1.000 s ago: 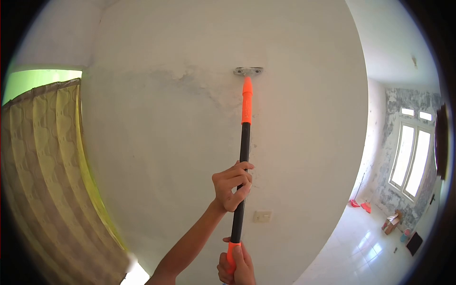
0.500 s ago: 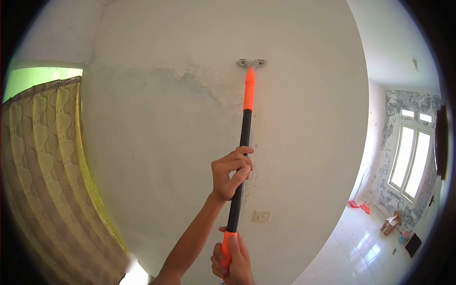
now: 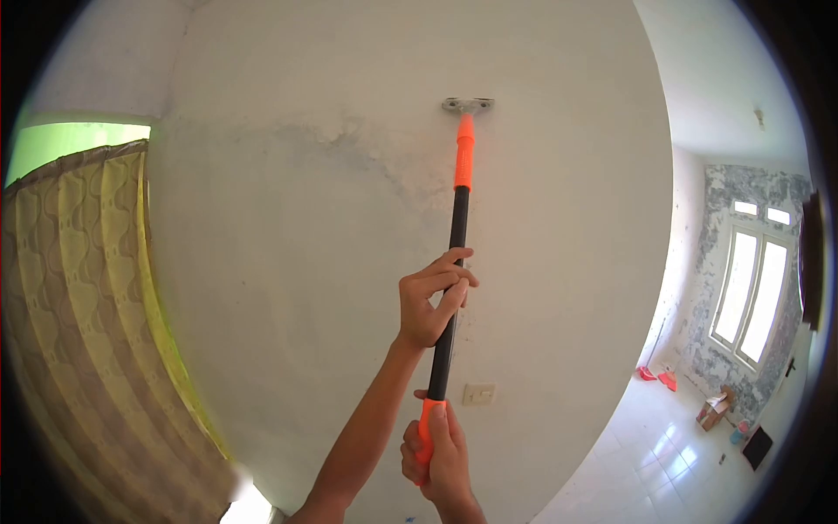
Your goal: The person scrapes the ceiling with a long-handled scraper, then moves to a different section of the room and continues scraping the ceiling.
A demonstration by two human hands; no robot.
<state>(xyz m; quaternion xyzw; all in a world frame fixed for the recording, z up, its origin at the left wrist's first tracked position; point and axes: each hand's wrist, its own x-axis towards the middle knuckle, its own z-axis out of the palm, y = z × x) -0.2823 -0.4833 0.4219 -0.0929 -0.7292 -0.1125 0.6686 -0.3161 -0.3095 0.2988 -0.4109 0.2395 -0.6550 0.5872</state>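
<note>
A long-handled scraper (image 3: 460, 214) with a black shaft, orange ends and a grey metal head leans up against the pale wall (image 3: 567, 262). Its head touches the wall, or nearly so, right of a stained, peeling patch (image 3: 345, 140). Around the middle of the shaft, my left hand (image 3: 432, 301) is closed, thumb and fingers wrapped on it. Lower down, the orange grip sits in my right hand (image 3: 441, 450), which is closed with the thumb lying along the grip.
A light switch (image 3: 478, 394) is on the wall beside the shaft. Patterned curtains (image 3: 87, 332) hang at the left. Through the opening on the right are a window (image 3: 751, 293), a cardboard box (image 3: 716, 408), red brooms (image 3: 667, 380) and a tiled floor (image 3: 646, 472).
Both hands and the scraper have moved up and slightly right. The head now rests a little higher on the wall. Both grips stay closed.
</note>
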